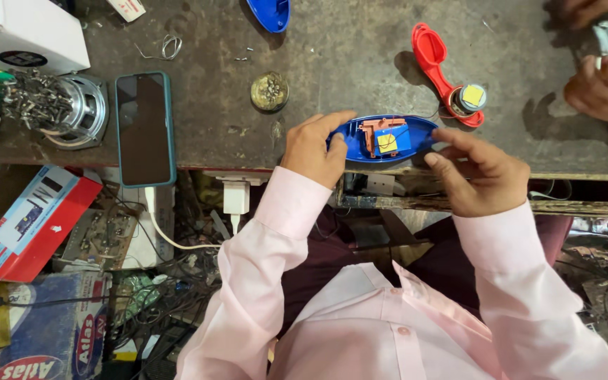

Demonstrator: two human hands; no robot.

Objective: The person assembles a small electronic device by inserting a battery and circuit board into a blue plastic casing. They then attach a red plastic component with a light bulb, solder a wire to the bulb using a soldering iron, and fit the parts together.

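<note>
My left hand point(312, 149) and right hand point(483, 176) grip the blue plastic shell point(360, 144) holding an orange circuit board point(376, 134); a speaker cone point(82, 112) holds screws point(36, 98).

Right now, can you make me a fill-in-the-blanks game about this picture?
1. Both hands hold a boat-shaped shell coloured ____.
2. The red shell lies on the workbench to the ____ of the brass cup.
3. The phone lies with its screen facing ____.
4. The left hand and right hand come out of ____ sleeves.

Missing words: blue; right; up; pink
</note>
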